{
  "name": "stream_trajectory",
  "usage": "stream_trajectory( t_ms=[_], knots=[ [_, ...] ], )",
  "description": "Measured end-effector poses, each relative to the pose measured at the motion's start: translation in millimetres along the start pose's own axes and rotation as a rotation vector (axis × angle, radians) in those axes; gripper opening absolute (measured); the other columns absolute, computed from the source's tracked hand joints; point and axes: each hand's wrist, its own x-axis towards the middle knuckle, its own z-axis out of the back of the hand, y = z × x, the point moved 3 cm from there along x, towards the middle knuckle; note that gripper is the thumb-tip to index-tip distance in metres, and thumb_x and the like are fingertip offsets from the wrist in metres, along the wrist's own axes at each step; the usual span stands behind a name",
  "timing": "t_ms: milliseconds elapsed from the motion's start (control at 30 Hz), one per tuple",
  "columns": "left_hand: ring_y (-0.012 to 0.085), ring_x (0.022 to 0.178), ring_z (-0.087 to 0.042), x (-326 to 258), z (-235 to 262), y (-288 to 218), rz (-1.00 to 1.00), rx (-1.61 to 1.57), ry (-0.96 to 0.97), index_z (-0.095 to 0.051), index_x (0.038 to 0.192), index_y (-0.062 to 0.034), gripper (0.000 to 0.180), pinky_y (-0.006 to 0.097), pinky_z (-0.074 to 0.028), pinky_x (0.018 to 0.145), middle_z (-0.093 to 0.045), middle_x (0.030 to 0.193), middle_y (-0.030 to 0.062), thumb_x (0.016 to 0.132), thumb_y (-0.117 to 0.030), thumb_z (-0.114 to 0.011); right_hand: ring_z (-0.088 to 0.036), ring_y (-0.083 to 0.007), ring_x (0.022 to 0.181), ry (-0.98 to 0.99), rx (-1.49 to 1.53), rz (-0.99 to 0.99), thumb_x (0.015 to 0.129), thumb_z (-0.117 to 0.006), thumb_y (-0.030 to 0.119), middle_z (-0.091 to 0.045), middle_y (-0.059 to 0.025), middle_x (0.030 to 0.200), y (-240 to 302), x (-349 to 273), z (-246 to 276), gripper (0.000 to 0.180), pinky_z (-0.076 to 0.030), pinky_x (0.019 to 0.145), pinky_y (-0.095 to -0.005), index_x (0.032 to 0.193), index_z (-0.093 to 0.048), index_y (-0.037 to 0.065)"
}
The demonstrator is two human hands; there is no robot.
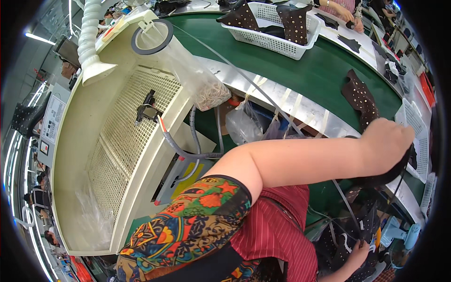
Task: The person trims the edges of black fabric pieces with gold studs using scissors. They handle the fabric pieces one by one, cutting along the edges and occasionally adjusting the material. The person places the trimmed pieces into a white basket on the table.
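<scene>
My left arm reaches across the picture, and my left hand [387,141] is closed on a black curved leather piece [378,179] at the near edge of the green conveyor belt [305,70]. Low at the right, my right hand [358,251] grips a dark studded piece [345,235] in a pile in front of my red striped apron. A brown studded upper [361,97] lies on the belt just beyond my left hand.
A white basket [277,40] holding studded pieces stands on the far belt, and another white basket [416,136] is at the right. On the left are a cream perforated work booth [117,141], a white suction hose [89,37] and a clear bag of rubber bands [206,91]. Another person's hands [345,11] work at the top. A small blue fan [399,232] sits low at the right.
</scene>
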Motion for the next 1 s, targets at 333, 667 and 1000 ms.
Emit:
stream_trajectory(
  t_ms=[333,667,1000],
  knots=[
    [0.0292,0.075,-0.062,11,19,69,0.188,0.146,-0.046,-0.058,0.087,0.0,0.02,0.038,-0.05,0.066,-0.063,0.082,0.0157,0.087,-0.02,-0.054,-0.057,-0.0128,0.083,0.592,0.62,-0.038,0.072,-0.068,0.005,-0.062,-0.0044,0.09,66,-13,11,0.031,-0.045,0.075,-0.026,0.102,-0.062,-0.002],
    [0.0124,0.06,-0.056,-34,67,126,0.634,-0.107,0.003,-0.055,0.09,0.0019,0.021,0.028,-0.045,0.056,-0.06,0.07,0.0076,0.09,-0.019,-0.054,-0.05,-0.0053,0.073,-0.022,0.842,0.002,0.082,-0.061,0.003,-0.058,-0.0004,0.088,134,36,10,0.025,-0.041,0.067,-0.0195,0.106,-0.06,-0.001],
    [0.0028,0.062,-0.049,-38,102,75,0.553,-0.288,0.028,-0.054,0.086,-0.0004,0.007,0.022,-0.04,0.054,-0.058,0.068,0.0011,0.089,-0.007,-0.056,-0.058,-0.0245,0.079,-0.296,0.85,0.625,0.068,-0.073,0.005,-0.057,-0.0102,0.099,319,78,41,0.04,-0.049,0.068,-0.0299,0.105,-0.058,0.005]
  ],
)
